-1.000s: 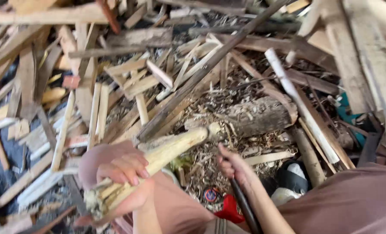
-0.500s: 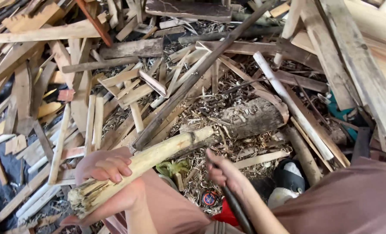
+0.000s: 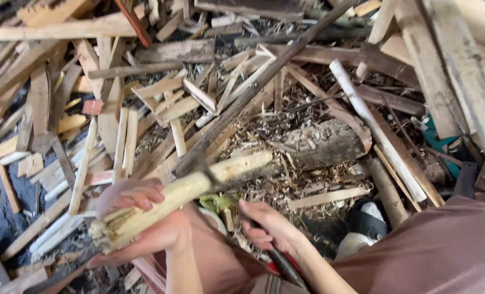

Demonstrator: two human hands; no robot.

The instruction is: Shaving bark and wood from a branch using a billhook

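Stalk [image 3: 182,193] gripped by left hand [image 3: 139,220], right hand [image 3: 269,228] fingers closed on knife handle [image 3: 286,267] — blade hard to make out

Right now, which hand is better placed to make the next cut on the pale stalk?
Probably the right hand: it grips the dark-handled blade, whose edge lies across the pale stalk. The left hand is wrapped around the stalk's frayed lower end, steadying it.
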